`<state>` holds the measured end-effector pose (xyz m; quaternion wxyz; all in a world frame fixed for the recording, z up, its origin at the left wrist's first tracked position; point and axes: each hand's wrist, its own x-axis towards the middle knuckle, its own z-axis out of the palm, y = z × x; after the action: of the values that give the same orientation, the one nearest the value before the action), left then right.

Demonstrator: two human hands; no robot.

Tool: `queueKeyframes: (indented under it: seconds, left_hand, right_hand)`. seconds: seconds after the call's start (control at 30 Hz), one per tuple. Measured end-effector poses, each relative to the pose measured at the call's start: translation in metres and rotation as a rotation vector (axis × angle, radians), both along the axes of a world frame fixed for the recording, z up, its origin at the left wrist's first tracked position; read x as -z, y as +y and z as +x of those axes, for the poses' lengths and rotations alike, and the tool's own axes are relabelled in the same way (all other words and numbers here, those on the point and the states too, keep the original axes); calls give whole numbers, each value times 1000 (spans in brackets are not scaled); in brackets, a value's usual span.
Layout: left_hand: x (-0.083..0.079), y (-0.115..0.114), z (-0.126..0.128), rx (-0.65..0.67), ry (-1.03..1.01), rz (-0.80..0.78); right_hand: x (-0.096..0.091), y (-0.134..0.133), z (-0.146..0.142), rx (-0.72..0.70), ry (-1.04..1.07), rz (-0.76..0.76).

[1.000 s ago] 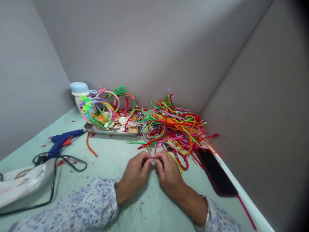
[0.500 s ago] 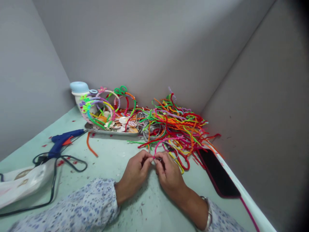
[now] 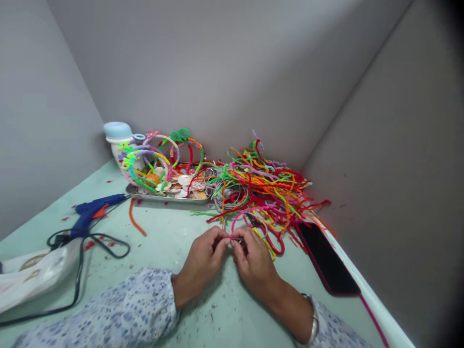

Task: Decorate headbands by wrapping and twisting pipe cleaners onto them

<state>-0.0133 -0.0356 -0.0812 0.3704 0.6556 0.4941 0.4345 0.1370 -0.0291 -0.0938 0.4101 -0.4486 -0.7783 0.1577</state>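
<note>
My left hand (image 3: 203, 256) and my right hand (image 3: 255, 261) meet fingertip to fingertip above the table. Both pinch a pink pipe cleaner (image 3: 236, 220), which curves up from the fingers towards the pile behind. A thin grey wire ring (image 3: 266, 230) shows just past my right hand; whether the fingers hold it too is hidden. Scissors with red and yellow handles (image 3: 278, 245) lie right beside the right hand. Behind the hands spreads a tangled heap of coloured pipe cleaners (image 3: 268, 181), with coiled silver wire hoops (image 3: 230, 195) at its left side.
A metal tray (image 3: 166, 197) of round cut-outs holds several pipe-cleaner headbands (image 3: 148, 154), with a blue-lidded white bottle (image 3: 118, 137) behind. To the left lie a blue glue gun (image 3: 94, 210), its cord and a white plastic bag (image 3: 43, 275). A phone (image 3: 328, 261) rests at right; grey walls enclose the table.
Both hands keep nearly the same place and pinch. The fingertips shift very slightly on the pink pipe cleaner, and the view drifts a little.
</note>
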Motion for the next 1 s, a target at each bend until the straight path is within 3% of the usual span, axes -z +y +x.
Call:
queueKeyframes:
  seconds: [0.63,1.0]
  left_hand:
    - [0,2,0,8,34,-20]
    - [2,7,2,-19,61,-30]
  right_hand:
    - [-6,1,2,-14,-55,-100]
    - [-5,9,4,-21,-98,-62]
